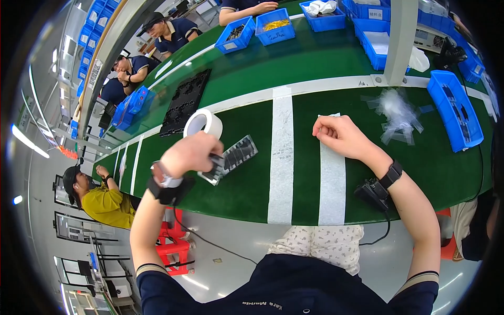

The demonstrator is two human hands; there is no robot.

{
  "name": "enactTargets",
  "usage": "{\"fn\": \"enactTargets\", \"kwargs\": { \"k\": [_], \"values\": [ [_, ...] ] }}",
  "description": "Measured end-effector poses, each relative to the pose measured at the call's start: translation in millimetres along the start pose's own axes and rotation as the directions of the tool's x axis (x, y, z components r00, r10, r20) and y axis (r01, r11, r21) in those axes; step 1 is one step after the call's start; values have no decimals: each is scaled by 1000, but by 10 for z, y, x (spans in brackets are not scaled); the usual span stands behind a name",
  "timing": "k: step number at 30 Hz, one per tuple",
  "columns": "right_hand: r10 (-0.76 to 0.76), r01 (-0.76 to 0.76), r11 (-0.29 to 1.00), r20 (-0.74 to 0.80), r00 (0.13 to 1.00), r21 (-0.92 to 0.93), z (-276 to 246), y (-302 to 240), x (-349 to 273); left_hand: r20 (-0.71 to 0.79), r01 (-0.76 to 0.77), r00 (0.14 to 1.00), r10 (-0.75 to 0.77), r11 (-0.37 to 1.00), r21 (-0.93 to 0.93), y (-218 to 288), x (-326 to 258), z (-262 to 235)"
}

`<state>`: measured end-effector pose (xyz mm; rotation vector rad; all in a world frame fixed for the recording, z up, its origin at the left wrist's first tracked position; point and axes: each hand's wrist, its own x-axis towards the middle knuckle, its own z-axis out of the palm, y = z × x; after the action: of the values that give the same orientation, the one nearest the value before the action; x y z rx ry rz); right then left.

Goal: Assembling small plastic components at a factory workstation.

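My left hand (191,153) grips a clear plastic tray of dark small parts (236,156) by its near end, just above the green conveyor belt (241,194). A white roll of tape (203,124) stands right behind that hand. My right hand (340,136) is closed into a loose fist with nothing visible in it, resting on the belt over a white stripe (332,184). Both wrists wear black bands, and a small black device (374,192) on a cable lies by my right forearm.
A black moulded tray (185,103) lies further up the belt. A heap of clear plastic bags (399,113) lies to the right, beside a blue bin (455,110). More blue bins (275,26) line the far side. Several seated people work to the left and beyond.
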<state>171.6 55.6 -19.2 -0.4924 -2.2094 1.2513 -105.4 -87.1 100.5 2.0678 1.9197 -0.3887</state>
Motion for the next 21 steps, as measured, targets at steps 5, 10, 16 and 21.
{"fn": "enactTargets", "kwargs": {
  "k": [5, 10, 16, 21],
  "values": [
    [24, -24, 1000, 8, 1000, 7, -11, 4, -12, -93, -111, 989, 113, 994, 20, 142, 345, 171],
    [-14, 14, 1000, -15, 1000, 25, 17, 53, -7, -412, -293, 881, 232, 952, -89, 120, 329, 322],
    [-26, 26, 1000, -18, 999, 8, 8, 17, -7, -312, -33, 947, -76, 943, -331, -123, -57, 655],
    [-24, 24, 1000, -14, 1000, 1, 17, 28, -1, -401, 27, 903, -152, 953, -300, -65, -68, 839]
  ]
}}
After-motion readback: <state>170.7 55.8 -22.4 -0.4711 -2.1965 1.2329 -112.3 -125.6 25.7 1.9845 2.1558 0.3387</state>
